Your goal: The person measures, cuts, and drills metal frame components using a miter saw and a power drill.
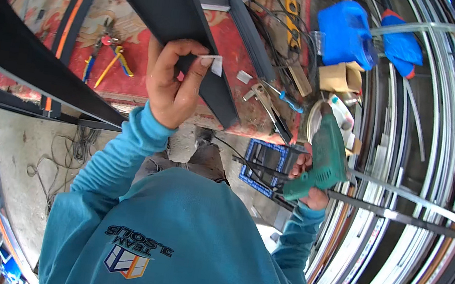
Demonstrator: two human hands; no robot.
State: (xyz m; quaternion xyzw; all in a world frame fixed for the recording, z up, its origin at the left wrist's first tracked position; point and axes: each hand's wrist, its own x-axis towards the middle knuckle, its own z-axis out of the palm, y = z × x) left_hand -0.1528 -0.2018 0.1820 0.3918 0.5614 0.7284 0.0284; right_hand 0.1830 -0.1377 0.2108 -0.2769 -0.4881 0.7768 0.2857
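Note:
My left hand (174, 86) is closed round the edge of a long dark metal profile (168, 5) tilted over the table. Its thumb presses beside a small white piece (215, 64) lying against the profile; whether that piece is stuck on, I cannot tell. Off to the right, my right hand (315, 198) is wrapped round the handle of a green power drill (330, 150). The drill points away from me, apart from the profile, and its tip is hard to make out in front of the clutter.
A red patterned cloth (134, 66) covers the table, with pliers (93, 58), a screwdriver (285, 97) and a yellow level (292, 21) on it. A blue jug (345, 31) stands behind. Racked metal profiles (395, 221) fill the right side. A dark crate (261, 166) sits below the table edge.

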